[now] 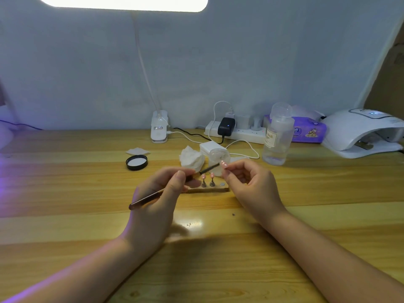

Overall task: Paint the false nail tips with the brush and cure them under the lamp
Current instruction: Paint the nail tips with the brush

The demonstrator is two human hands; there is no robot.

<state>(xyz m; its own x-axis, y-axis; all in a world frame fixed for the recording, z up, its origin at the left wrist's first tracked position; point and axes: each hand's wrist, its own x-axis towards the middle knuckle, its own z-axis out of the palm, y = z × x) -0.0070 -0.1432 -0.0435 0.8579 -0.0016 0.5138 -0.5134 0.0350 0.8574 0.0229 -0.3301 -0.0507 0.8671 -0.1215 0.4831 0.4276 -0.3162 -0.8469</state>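
My left hand (159,191) grips a thin brush (153,196) with a brown handle, its dark tip pointing up and right. My right hand (247,182) pinches a pink false nail tip (224,164) on its small stand, raised above the table. The brush tip sits just left of that nail, close to touching it. Below and between my hands a wooden holder strip (209,190) carries two more pink nail tips (207,176) on metal stands. The white curing lamp (363,132) stands at the far right of the table.
Behind my hands lie a crumpled tissue (191,158), a small clear jar (218,156) and a black lid (137,162). A clear bottle (276,136), a power strip (238,132), a purple wipes pack (308,130) and a desk lamp base (159,127) line the back.
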